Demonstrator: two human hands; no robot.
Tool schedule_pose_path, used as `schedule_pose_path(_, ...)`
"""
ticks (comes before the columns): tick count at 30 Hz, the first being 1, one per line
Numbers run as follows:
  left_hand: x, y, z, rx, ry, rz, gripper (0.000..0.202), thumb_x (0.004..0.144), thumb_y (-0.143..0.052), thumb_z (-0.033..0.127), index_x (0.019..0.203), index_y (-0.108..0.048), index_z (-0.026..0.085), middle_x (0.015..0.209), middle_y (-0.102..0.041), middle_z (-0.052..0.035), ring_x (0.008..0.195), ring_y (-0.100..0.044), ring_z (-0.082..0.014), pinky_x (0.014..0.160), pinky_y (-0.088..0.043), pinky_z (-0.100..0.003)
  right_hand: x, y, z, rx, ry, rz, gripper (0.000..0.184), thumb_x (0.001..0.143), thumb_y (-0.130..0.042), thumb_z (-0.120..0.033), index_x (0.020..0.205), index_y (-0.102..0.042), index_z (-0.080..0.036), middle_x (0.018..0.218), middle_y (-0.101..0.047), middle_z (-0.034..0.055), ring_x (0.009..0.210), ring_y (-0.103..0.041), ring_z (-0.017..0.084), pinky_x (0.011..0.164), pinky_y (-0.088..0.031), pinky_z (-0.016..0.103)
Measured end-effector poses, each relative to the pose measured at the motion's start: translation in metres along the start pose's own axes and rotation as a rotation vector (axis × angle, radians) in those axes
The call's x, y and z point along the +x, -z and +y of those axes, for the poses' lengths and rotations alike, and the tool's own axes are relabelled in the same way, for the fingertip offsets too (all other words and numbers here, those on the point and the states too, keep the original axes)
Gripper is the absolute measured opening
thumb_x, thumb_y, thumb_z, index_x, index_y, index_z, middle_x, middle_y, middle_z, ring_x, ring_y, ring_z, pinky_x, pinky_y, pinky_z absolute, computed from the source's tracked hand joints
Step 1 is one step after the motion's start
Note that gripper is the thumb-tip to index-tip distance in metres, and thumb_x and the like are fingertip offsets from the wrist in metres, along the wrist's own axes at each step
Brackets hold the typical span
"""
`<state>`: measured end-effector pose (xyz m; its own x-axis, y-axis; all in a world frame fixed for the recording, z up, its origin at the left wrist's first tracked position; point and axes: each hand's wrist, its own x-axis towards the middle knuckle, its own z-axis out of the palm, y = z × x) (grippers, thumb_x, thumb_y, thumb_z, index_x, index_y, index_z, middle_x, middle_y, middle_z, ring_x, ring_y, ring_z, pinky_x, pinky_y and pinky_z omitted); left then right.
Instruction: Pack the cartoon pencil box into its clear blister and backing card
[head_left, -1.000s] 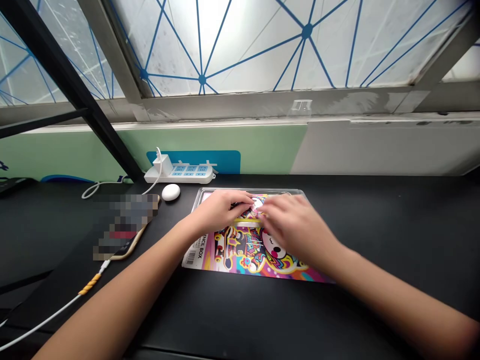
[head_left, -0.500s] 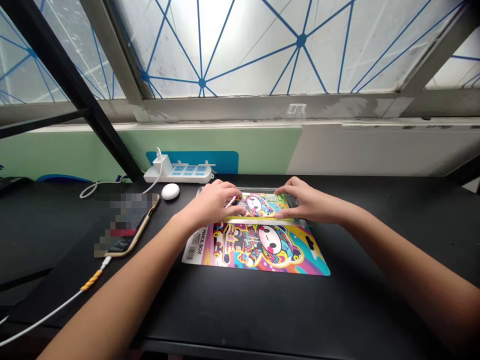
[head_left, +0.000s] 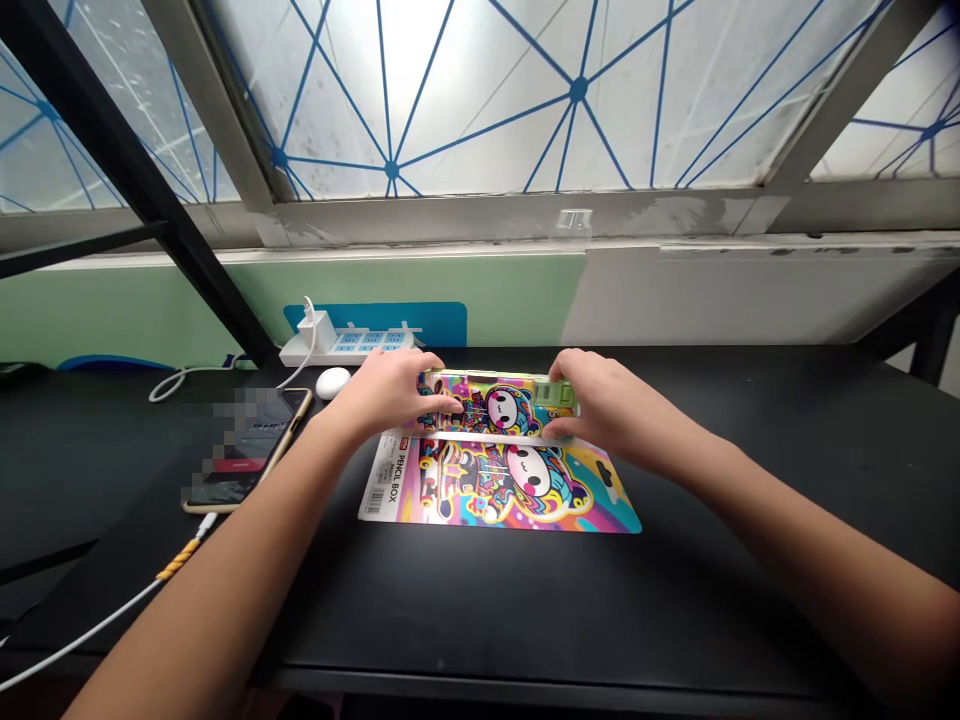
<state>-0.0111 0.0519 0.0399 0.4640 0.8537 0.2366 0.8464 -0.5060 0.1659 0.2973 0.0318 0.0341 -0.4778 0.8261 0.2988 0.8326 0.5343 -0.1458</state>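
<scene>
A colourful pencil box [head_left: 487, 408] with a cartoon figure and a light green part at its right end is gripped between my two hands. My left hand [head_left: 390, 392] is closed on its left end, thumb across the printed face. On the right end, my right hand [head_left: 589, 395] pinches it with thumb below and fingers on the far edge. In front of the box a printed card [head_left: 499, 485], marked PENCIL BOX, lies flat on the black desk [head_left: 465, 600]. A white strip runs between box and card; whether they touch there I cannot tell.
To the left lies a phone [head_left: 247, 455] with a white charging cable [head_left: 112, 625]. A round white case [head_left: 332, 383] sits near my left wrist. Behind it, a white power strip [head_left: 360, 345] stands by the wall. A black metal post [head_left: 150, 190] slants up at left.
The pencil box has tilted up, so its printed face shows more fully and evenly. Both hands have risen slightly with it. The whole view has shifted a little.
</scene>
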Motion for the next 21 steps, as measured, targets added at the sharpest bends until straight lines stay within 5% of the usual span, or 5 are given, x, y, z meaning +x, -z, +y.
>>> schedule_pose_path(6,-0.015,0.017,0.019,0.227,-0.171,0.208,0.042,0.082,-0.082,0.054,0.097,-0.068,0.017,0.100,-0.072,-0.0090,0.095,-0.066,-0.0299,0.080,-0.046,-0.040,-0.013,0.026,-0.022,-0.073,0.144,0.159,0.026,0.085,-0.070,-0.019,0.110,-0.064,-0.019,0.103,-0.064,0.0102,0.094,-0.059,0.029,0.077,-0.052,0.041)
schedule_pose_path(11,-0.076,0.022,0.036,0.198,-0.294,0.451,0.029,0.092,-0.074,0.039,0.108,-0.063,0.018,0.106,-0.071,-0.0100,0.097,-0.064,-0.0287,0.083,-0.047,-0.041,-0.060,0.028,-0.043,-0.037,0.253,0.409,0.028,0.093,-0.062,-0.013,0.120,-0.061,-0.020,0.108,-0.064,0.0105,0.098,-0.060,0.027,0.081,-0.054,0.040)
schedule_pose_path(16,-0.130,-0.004,0.036,0.177,-0.303,0.396,0.021,0.097,-0.061,0.018,0.117,-0.057,0.017,0.109,-0.065,-0.0140,0.092,-0.061,-0.0273,0.077,-0.049,-0.039,-0.119,-0.001,-0.041,0.009,0.365,0.421,0.039,0.089,-0.061,0.000,0.124,-0.063,-0.017,0.118,-0.067,0.0108,0.117,-0.059,0.028,0.104,-0.048,0.042)
schedule_pose_path(21,-0.140,-0.023,0.032,-0.088,-0.167,0.206,0.044,0.093,-0.070,0.032,0.132,-0.051,0.025,0.126,-0.063,-0.0122,0.108,-0.062,-0.0292,0.089,-0.051,-0.040,-0.138,-0.015,-0.027,0.114,0.406,0.330,0.038,0.091,-0.057,0.000,0.124,-0.064,-0.017,0.125,-0.070,0.0110,0.131,-0.055,0.025,0.114,-0.044,0.041)
